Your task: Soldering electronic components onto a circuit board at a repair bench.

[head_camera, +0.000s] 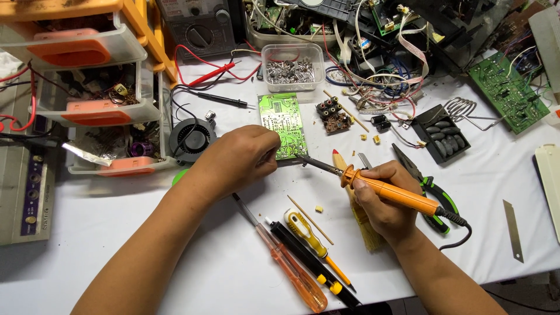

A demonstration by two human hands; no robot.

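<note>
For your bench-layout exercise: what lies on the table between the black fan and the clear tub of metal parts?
In the head view, black probe leads cross between the fan and the tub.

The soldering iron point(389, 193) has an orange handle, a slim dark metal shaft and a black cord at its rear. It lies tilted, tip toward the green circuit board point(283, 124). The board lies flat on the white worktop point(233, 262), long side running away.

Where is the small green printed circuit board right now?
The small green printed circuit board lies flat on the white table at centre, steadied by the left hand, just below the clear plastic tub of metal parts.
</note>
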